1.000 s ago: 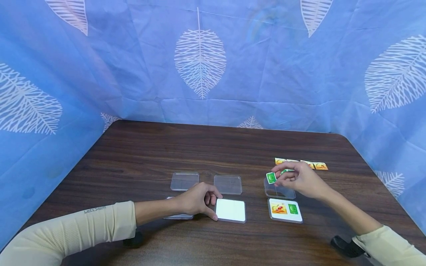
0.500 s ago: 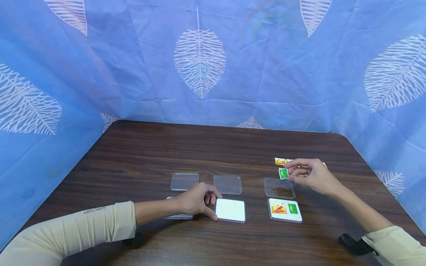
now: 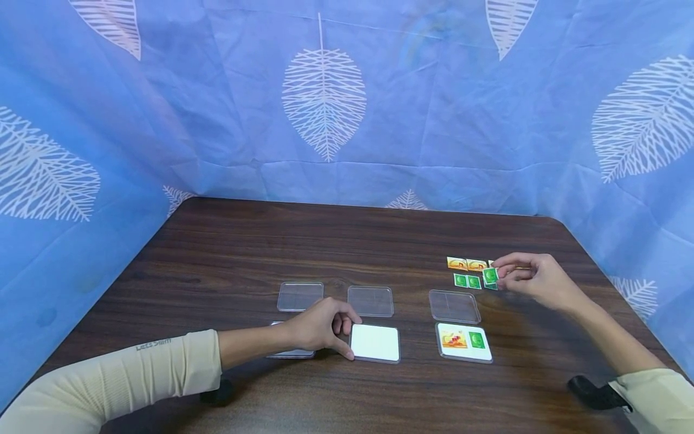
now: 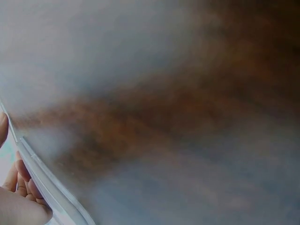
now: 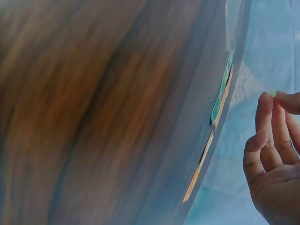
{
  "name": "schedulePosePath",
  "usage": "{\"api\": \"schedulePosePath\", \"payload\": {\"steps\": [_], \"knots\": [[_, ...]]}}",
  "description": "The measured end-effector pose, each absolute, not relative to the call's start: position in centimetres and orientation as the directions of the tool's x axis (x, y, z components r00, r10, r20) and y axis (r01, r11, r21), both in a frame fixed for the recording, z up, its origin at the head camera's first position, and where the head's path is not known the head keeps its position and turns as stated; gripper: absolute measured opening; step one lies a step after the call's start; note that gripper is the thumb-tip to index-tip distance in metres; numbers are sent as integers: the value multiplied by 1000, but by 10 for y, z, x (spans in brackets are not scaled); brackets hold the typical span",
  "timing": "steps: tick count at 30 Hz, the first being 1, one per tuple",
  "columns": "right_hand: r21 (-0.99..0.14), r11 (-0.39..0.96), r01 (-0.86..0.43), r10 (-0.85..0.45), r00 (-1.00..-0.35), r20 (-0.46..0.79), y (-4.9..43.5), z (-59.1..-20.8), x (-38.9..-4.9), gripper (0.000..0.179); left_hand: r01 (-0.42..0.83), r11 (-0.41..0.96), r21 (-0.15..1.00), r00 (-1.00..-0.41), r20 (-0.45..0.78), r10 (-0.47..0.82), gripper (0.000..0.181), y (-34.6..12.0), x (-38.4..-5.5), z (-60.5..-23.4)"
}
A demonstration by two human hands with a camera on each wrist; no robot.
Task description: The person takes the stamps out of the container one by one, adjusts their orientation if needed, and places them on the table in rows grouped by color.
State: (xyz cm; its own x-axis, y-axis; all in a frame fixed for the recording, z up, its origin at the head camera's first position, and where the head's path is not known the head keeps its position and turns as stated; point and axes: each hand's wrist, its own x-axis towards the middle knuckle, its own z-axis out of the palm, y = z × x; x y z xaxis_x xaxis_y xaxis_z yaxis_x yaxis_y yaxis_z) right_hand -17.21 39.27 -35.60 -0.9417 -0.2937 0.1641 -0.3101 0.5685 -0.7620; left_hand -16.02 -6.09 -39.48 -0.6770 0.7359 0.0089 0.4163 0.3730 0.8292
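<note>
My right hand (image 3: 537, 278) pinches a small green stamp (image 3: 490, 275) between thumb and fingertips, above a row of similar stamps. In the right wrist view only a sliver of it shows at the fingertips (image 5: 265, 101). Flat on the table below lie other green stamps (image 3: 467, 281); behind them runs a row of yellow-orange stamps (image 3: 467, 264), partly covered by the hand. My left hand (image 3: 322, 325) holds the left edge of a shallow clear case with a white insert (image 3: 375, 343), thumb at its near corner and a finger at its far corner.
A clear case (image 3: 464, 343) at the right carries a yellow-orange stamp and a green stamp on white. Clear lids (image 3: 454, 306) lie behind the cases. Another case (image 3: 295, 354) is partly hidden under my left wrist. Blue leaf-patterned cloth (image 3: 228, 120) surrounds the dark wooden table (image 3: 260, 241).
My right hand has moved right and slightly away with the green stamp, from above a lid to over the stamp rows, uncovering several stamps. My left hand has stayed at the case.
</note>
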Motion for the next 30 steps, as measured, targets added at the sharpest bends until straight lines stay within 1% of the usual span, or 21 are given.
{"api": "schedulePosePath", "payload": {"steps": [7,17,26,30], "knots": [[-679,687,-260,-235,-963,132,408,-361,-175,28,414,373,830,-677,8,736,46,-62,-160,-394],[-676,729,-107,-140,-990,6,418,-368,-175,27,435,364,824,-664,20,748,46,-61,-161,-393],[-613,788,-48,-104,-993,-56,418,-368,-181,26,402,363,840,-674,3,739,46,-61,-161,-394],[-596,802,-42,-107,-991,-75,415,-367,-184,23,398,363,842,-674,1,738,46,-61,-160,-394]]}}
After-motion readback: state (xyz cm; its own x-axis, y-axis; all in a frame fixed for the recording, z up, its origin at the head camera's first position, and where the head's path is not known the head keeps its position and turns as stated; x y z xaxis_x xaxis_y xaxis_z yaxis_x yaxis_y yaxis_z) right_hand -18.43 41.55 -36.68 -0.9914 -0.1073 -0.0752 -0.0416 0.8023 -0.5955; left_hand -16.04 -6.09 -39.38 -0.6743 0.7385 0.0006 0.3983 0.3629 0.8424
